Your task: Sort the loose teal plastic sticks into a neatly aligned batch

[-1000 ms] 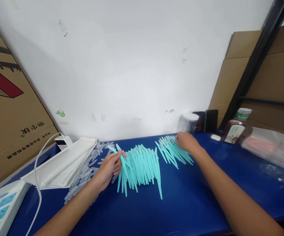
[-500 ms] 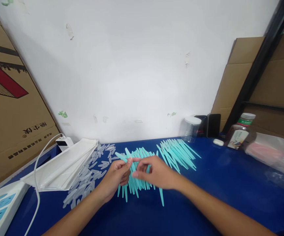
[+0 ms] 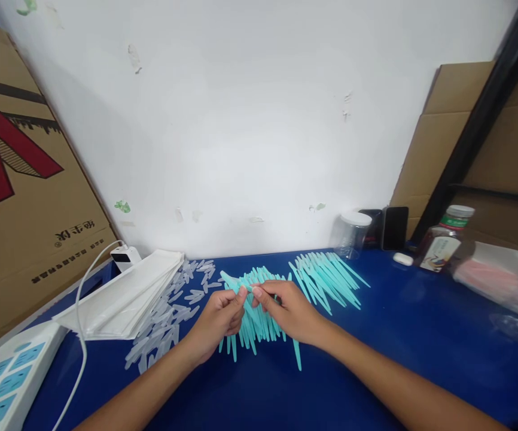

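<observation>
My left hand point(image 3: 223, 316) is closed, pinching a slim teal plastic stick point(image 3: 229, 279) between thumb and fingers. The stick's wide, paler end pokes out up and to the left. At its other end, the thumb and index finger of my right hand point(image 3: 289, 308) are pinched together on it, touching my left thumb. Fingers hide much of the stick. Beneath both hands lies a pile of similar teal sticks point(image 3: 259, 326), partly covered. A neater row of teal sticks point(image 3: 331, 278) lies to the right. Small translucent sleeve-like pieces point(image 3: 164, 326) are scattered on the left.
White flat bags point(image 3: 119, 305), a cable point(image 3: 81, 335) and a power strip point(image 3: 12, 377) sit at left on the blue table point(image 3: 331, 395). At the back right stand a clear jar point(image 3: 351, 239), a phone-like black slab point(image 3: 395, 228) and a bottle point(image 3: 442, 242). Cardboard point(image 3: 30, 179) leans left.
My right hand has closed from loosely curled fingers into a pinch on the stick's end. The held stick has turned flatter. The whole view has shifted slightly.
</observation>
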The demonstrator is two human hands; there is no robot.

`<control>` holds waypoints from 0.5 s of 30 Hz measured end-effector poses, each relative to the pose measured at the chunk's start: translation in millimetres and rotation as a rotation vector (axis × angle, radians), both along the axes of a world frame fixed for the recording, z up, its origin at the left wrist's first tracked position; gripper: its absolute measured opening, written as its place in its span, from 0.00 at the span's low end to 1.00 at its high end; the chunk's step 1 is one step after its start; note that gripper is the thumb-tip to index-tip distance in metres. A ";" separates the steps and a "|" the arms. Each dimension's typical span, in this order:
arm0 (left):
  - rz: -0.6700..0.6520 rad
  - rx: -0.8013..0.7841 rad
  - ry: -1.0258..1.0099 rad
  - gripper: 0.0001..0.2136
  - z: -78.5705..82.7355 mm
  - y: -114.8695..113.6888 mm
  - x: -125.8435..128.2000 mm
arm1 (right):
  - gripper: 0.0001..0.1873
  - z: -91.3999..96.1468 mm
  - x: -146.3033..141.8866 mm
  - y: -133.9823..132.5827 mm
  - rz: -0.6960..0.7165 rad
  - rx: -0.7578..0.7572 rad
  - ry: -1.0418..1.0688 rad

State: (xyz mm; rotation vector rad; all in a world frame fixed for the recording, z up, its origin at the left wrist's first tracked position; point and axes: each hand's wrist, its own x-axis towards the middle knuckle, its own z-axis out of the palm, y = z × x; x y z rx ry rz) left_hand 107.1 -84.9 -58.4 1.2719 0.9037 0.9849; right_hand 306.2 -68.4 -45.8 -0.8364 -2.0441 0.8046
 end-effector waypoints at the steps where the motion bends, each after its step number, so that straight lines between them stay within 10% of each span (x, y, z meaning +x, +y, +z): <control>1: -0.001 -0.005 -0.018 0.25 1.0 -1.1 0.7 | 0.24 -0.6 -1.6 -1.9 0.010 0.049 0.004; 15: 0.095 -0.005 0.032 0.25 2.0 -1.5 2.9 | 0.21 5.9 19.2 17.3 -0.034 -0.071 -0.172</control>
